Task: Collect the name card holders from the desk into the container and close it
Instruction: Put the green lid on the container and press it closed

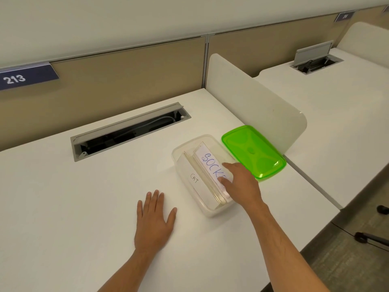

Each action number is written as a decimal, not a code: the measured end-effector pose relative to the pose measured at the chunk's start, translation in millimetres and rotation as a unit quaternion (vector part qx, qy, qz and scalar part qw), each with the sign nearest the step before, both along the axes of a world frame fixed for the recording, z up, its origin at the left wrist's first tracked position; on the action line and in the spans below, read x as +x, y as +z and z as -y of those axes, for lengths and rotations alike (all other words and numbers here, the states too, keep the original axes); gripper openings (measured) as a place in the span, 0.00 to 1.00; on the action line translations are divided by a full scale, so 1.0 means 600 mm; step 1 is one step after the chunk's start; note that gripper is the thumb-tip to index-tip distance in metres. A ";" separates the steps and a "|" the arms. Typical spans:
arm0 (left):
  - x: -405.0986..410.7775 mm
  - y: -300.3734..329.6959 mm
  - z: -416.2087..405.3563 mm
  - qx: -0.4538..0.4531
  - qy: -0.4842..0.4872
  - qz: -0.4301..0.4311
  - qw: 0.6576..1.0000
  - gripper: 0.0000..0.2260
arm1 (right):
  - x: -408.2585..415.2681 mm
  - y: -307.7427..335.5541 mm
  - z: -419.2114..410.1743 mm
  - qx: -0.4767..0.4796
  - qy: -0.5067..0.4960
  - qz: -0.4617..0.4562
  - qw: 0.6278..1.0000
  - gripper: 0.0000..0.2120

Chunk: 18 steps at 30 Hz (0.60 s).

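From the head view, the right hand (237, 182) pinches the top name card holder (212, 165), marked with blue lettering, into the clear container (208, 209) atop the others, while the left hand (154, 218) lies flat and released on the counter (84, 197). The stack seems to stand above the rim, so the green lid (253, 151) beside it may well not seat. The fingers cover the word's end, and how many holders lie beneath cannot be counted.
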<state>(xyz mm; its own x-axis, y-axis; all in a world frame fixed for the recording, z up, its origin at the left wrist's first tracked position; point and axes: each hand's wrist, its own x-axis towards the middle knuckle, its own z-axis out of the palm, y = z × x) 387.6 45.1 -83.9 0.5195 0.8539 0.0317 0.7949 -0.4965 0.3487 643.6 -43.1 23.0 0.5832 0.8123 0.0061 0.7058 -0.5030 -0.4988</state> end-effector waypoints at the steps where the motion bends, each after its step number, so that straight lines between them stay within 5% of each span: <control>1: 0.000 0.000 0.000 0.000 -0.001 -0.001 1.000 0.34 | -0.001 0.002 0.003 0.086 -0.017 -0.016 0.996 0.21; 4: 0.000 -0.001 0.000 -0.002 0.000 -0.001 1.000 0.34 | 0.008 0.009 0.009 0.274 -0.106 -0.023 0.956 0.11; 8: 0.000 0.000 0.001 -0.002 0.001 -0.002 1.000 0.34 | 0.049 0.002 0.021 0.322 -0.244 -0.094 0.910 0.09; 12: 0.001 0.001 0.001 -0.004 0.002 -0.001 1.000 0.34 | 0.089 -0.041 0.039 0.205 -0.292 -0.086 0.930 0.13; 18: 0.002 0.006 0.001 -0.005 0.001 -0.002 1.000 0.34 | 0.099 -0.087 0.046 -0.008 -0.197 -0.017 0.980 0.22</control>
